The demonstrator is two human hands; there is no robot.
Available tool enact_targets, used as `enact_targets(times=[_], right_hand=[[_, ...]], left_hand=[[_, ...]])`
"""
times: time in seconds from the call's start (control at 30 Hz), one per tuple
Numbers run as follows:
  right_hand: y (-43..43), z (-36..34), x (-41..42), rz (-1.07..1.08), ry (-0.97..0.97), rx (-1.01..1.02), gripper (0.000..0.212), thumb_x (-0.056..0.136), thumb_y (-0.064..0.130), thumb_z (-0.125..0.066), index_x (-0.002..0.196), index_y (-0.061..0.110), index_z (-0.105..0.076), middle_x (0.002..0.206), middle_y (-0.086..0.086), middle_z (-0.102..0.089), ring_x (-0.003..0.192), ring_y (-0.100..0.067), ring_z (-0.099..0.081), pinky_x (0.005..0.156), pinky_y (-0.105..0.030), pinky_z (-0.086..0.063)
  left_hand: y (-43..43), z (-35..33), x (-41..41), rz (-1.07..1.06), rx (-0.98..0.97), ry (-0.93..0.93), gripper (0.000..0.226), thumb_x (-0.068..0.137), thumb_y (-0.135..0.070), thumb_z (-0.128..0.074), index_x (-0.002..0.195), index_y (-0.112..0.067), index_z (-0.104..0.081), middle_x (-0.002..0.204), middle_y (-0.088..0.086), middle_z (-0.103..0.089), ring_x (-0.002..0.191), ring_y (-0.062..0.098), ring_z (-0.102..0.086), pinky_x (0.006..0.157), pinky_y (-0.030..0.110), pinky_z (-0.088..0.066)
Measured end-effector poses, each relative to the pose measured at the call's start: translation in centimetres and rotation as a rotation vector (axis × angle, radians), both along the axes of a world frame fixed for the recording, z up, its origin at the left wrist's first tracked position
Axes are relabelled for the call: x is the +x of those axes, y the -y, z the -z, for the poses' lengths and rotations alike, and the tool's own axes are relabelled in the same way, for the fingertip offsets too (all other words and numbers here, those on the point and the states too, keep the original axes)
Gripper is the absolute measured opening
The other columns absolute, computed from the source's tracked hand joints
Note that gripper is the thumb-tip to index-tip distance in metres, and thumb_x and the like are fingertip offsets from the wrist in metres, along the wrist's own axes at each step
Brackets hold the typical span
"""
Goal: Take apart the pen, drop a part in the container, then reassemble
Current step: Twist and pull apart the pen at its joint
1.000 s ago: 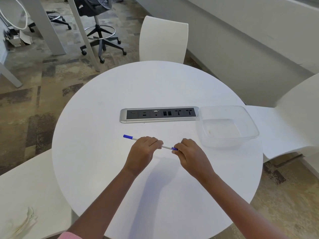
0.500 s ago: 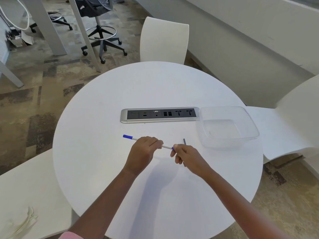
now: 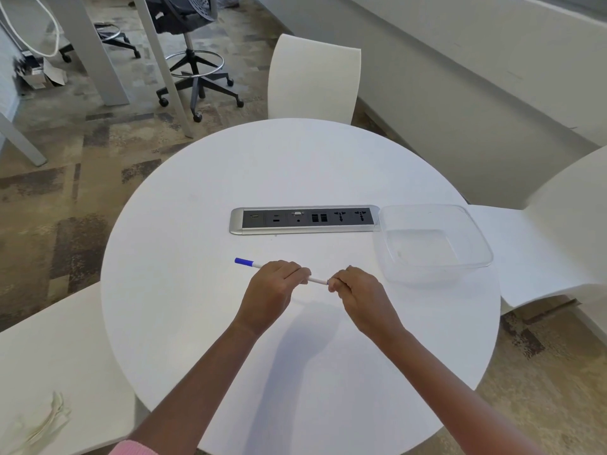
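Note:
A slim white pen (image 3: 317, 280) with a blue left end lies level just above the round white table (image 3: 295, 165). My left hand (image 3: 274, 292) is closed around the middle of its barrel. My right hand (image 3: 359, 290) pinches the pen's right end, where a sliver of blue shows at the fingertips. Whatever part sits inside those fingers is hidden. A clear plastic container (image 3: 423, 207), empty, stands on the table to the right of my right hand, a short gap away.
A silver and black power socket strip (image 3: 303, 221) is set into the table behind the pen, touching the container's left corner. White chairs stand at the far side (image 3: 313, 77), right (image 3: 558, 231) and near left (image 3: 49, 356). A black office chair (image 3: 193, 44) stands on the carpet beyond.
Half a second ago a thin dark piece stuck up from my right hand's fingers; now the fingers are closed over the pen's right end again. My left hand and the barrel have stayed put.

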State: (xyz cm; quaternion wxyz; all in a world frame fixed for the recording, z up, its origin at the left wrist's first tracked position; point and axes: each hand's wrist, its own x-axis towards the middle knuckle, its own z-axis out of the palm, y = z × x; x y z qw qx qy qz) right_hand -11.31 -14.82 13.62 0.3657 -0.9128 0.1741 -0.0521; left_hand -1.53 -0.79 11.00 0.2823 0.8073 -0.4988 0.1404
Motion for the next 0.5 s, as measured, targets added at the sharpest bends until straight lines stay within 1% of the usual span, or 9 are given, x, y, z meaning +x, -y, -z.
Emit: enact_targets(times=[0.07,0.1,0.17,0.2,0.23,0.3,0.37,0.43,0.5], right_hand=[[0.15,-0.07,0.32,0.08,-0.093,0.24,0.034,0.092,0.012,-0.043,0.063,0.012,-0.059,0.061,0.002,-0.048,0.06,-0.015,-0.042,0.055,-0.026,-0.029],[0.28,-0.12,0.49,0.115,-0.134,0.384,0.038,0.093,0.014,-0.043,0.057,0.014,-0.056,0.056,0.002,-0.046,0.054,-0.014,-0.04,0.052,-0.023,-0.031],[0.53,-0.13,0.73,0.155,-0.218,0.652,0.042,0.094,0.017,-0.041,0.055,0.014,-0.054,0.052,0.001,-0.042,0.044,-0.009,-0.036,0.044,-0.016,-0.031],[0.57,-0.1,0.77,0.164,-0.251,0.735,0.042,0.095,0.018,-0.041,0.055,0.013,-0.054,0.052,0.001,-0.041,0.041,-0.008,-0.035,0.042,-0.014,-0.031],[0.58,-0.04,0.76,0.165,-0.27,0.761,0.042,0.095,0.02,-0.04,0.056,0.013,-0.054,0.052,0.001,-0.042,0.04,-0.007,-0.036,0.041,-0.013,-0.031],[0.44,0.15,0.67,0.15,-0.246,0.647,0.041,0.096,0.022,-0.04,0.059,0.015,-0.057,0.054,0.001,-0.047,0.046,-0.008,-0.04,0.042,-0.011,-0.032],[0.11,0.32,0.4,0.13,-0.152,0.416,0.029,0.093,0.023,-0.046,0.068,0.017,-0.058,0.058,0.003,-0.05,0.053,-0.009,-0.044,0.044,-0.01,-0.034],[-0.11,0.53,0.11,0.07,-0.038,0.139,0.011,0.089,0.021,-0.054,0.08,0.015,-0.057,0.064,0.005,-0.051,0.06,-0.011,-0.047,0.052,-0.013,-0.037],[-0.26,0.69,-0.15,-0.001,0.03,-0.104,0.008,0.087,0.017,-0.056,0.087,0.009,-0.057,0.073,0.0,-0.054,0.07,-0.018,-0.051,0.061,-0.019,-0.039]], left_hand=[[-0.02,-0.04,0.03,0.004,0.009,0.005,0.024,0.059,0.016,-0.077,0.072,-0.004,-0.071,0.064,0.005,-0.068,0.053,0.025,-0.062,0.048,0.025,-0.051],[-0.03,-0.03,0.03,0.006,0.012,0.007,0.024,0.059,0.017,-0.076,0.071,-0.004,-0.071,0.063,0.005,-0.068,0.052,0.025,-0.061,0.048,0.025,-0.051],[-0.08,0.04,0.02,0.009,0.017,0.006,0.025,0.06,0.018,-0.075,0.07,-0.004,-0.07,0.062,0.005,-0.067,0.052,0.025,-0.061,0.048,0.026,-0.051],[-0.12,0.09,0.0,0.011,0.02,0.003,0.025,0.06,0.018,-0.075,0.07,-0.004,-0.07,0.062,0.005,-0.067,0.052,0.025,-0.06,0.048,0.026,-0.051],[-0.16,0.12,-0.03,0.011,0.025,0.001,0.025,0.06,0.018,-0.075,0.07,-0.004,-0.07,0.062,0.005,-0.067,0.051,0.025,-0.06,0.048,0.026,-0.051],[-0.18,0.12,-0.05,0.007,0.03,-0.004,0.024,0.059,0.017,-0.076,0.071,-0.004,-0.07,0.062,0.005,-0.068,0.052,0.025,-0.061,0.048,0.025,-0.051],[-0.1,0.04,0.09,-0.001,0.026,-0.01,0.024,0.059,0.016,-0.077,0.071,-0.004,-0.071,0.063,0.005,-0.068,0.052,0.025,-0.061,0.048,0.026,-0.052],[0.02,-0.02,0.31,-0.003,0.022,-0.005,0.023,0.059,0.015,-0.078,0.072,-0.004,-0.071,0.063,0.005,-0.069,0.053,0.025,-0.062,0.049,0.025,-0.052],[0.12,-0.07,0.56,0.004,0.019,0.005,0.023,0.059,0.015,-0.078,0.071,-0.004,-0.071,0.064,0.005,-0.069,0.053,0.025,-0.062,0.05,0.024,-0.052]])
